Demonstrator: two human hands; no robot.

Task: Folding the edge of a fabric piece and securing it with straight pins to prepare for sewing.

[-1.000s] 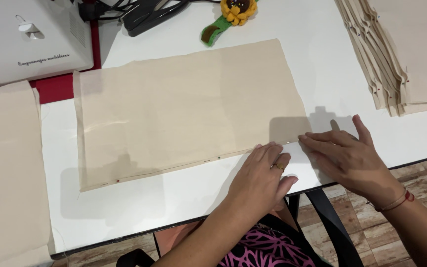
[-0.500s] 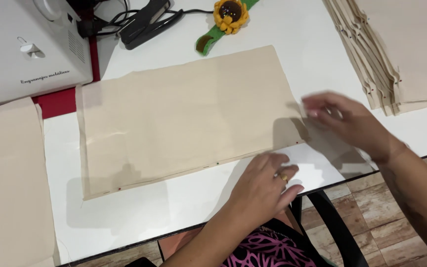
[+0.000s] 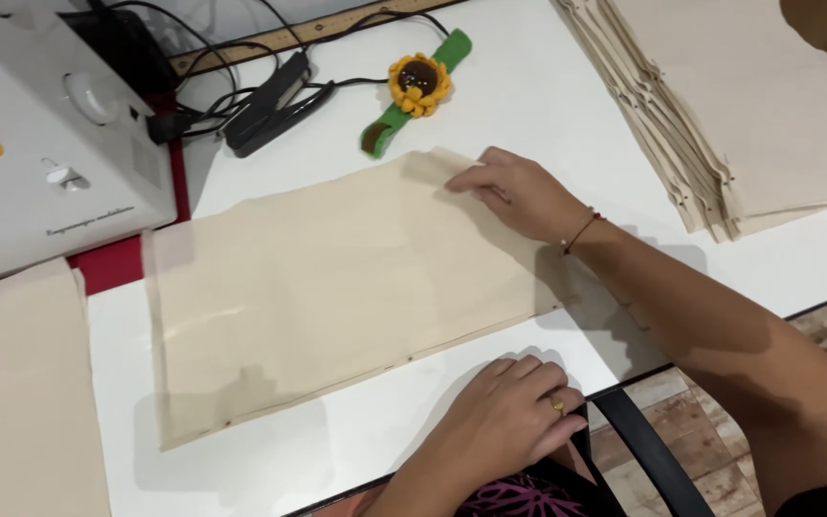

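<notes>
Cream cloth panel (image 3: 337, 287) flat across the white surface (image 3: 528, 96), just beside a sewing machine (image 3: 40, 144). Right hand (image 3: 524, 191) pressed open-palmed on its far edge, gripping nothing. Left hand (image 3: 509, 416) loosely curled at the near surface edge, empty.

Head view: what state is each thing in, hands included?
Right hand: flat on the cloth's far edge, holding nothing.
Left hand: resting on the white table, off the cloth.
Beige rectangular cloth panel: spread flat, pins along its near edge.
Stack of beige cloth pieces: piled, fanned edges.
Sunflower pincushion on green strap: lying unused.
</notes>
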